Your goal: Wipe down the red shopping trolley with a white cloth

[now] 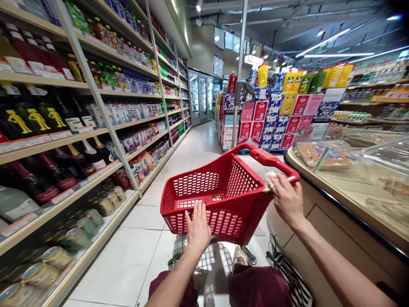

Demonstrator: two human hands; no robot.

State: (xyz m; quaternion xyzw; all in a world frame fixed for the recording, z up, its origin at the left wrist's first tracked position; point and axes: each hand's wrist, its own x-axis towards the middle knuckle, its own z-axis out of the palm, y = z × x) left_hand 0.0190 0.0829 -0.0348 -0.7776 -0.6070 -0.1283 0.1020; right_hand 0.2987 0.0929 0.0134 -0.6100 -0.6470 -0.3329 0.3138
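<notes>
A red plastic shopping cart with perforated basket walls stands sideways in front of me. My left hand lies against the near side wall of its basket, fingers stretched out and pointing up. My right hand is at the handle end, pressing a crumpled whitish cloth against the red frame just below the handle. Part of the cloth is hidden under the fingers. Inside the basket no goods show.
Shelves of bottles and cans line the left. On the right is a display counter with packaged food. Stacked drink cartons stand behind the cart beside a metal pole. A black-and-white striped bag lies by the counter's base.
</notes>
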